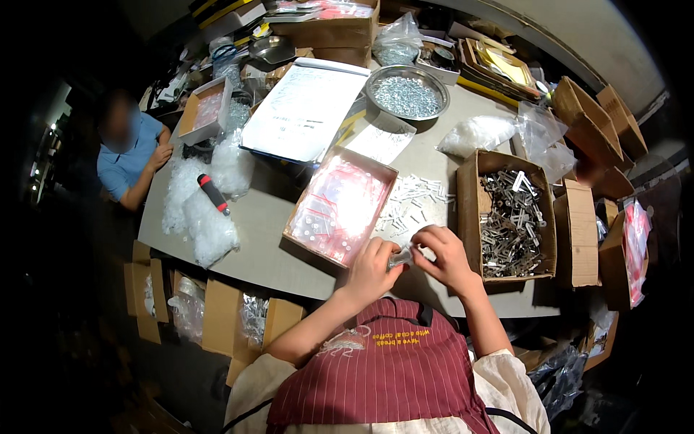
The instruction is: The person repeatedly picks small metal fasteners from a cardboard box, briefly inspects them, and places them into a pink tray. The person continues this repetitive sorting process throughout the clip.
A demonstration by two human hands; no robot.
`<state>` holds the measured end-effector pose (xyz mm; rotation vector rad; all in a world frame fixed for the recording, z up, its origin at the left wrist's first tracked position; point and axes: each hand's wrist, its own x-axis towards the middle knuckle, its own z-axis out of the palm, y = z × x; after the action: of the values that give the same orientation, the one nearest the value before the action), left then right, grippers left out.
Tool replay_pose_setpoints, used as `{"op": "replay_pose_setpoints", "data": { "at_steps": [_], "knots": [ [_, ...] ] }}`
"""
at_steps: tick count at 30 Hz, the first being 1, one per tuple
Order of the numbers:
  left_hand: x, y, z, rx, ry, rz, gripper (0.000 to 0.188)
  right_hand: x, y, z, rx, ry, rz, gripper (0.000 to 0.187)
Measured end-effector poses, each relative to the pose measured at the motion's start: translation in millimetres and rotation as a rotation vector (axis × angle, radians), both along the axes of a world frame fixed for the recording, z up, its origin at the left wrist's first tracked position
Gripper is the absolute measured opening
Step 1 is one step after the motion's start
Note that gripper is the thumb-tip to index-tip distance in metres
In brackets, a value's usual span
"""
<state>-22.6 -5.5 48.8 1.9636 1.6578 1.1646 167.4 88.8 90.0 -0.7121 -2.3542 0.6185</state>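
Close to the table's front edge, my left hand (371, 272) is closed around a small shiny, see-through or silvery piece (399, 258); its exact kind cannot be made out. My right hand (446, 259) meets it from the other side, thumb and fingers drawn into a pinch; whatever lies between those fingertips is too small to name. Just beyond both hands, many short white strips (413, 205) lie scattered on the table. Left of them stands an open cardboard box (290, 233) of flat clear bags with red lines. A deeper carton (468, 210) of metal clips or brackets is right of my right hand.
Farther back are a metal bowl (370, 92) of small shiny parts and a clipboard with papers (307, 108). Bags of white pieces (210, 228) and a red-black tool (213, 195) lie left. A person in blue (130, 170) is at far left. Open cartons (220, 318) stand below the edge.
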Motion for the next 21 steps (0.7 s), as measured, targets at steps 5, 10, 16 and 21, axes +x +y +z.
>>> {"op": "replay_pose_setpoints", "data": {
  "at_steps": [5,10,16,21],
  "knots": [
    [1.6,5.9,3.3,-0.025,-0.056,-0.042,0.034,12.7,-9.9,22.4,0.131,-0.089,0.059,0.032],
    [7.2,8.4,13.8,-0.02,-0.038,-0.172,0.041,25.4,-26.1,23.2,-0.031,-0.252,0.118,0.038],
    [15.4,12.8,35.7,0.099,0.233,-0.07,0.05,28.7,-33.9,48.0,-0.144,-0.534,0.112,0.063],
    [16.8,16.0,-3.4,-0.065,0.038,-0.188,0.032,38.0,-6.8,45.1,-0.123,-0.289,0.204,0.041]
  ]
}}
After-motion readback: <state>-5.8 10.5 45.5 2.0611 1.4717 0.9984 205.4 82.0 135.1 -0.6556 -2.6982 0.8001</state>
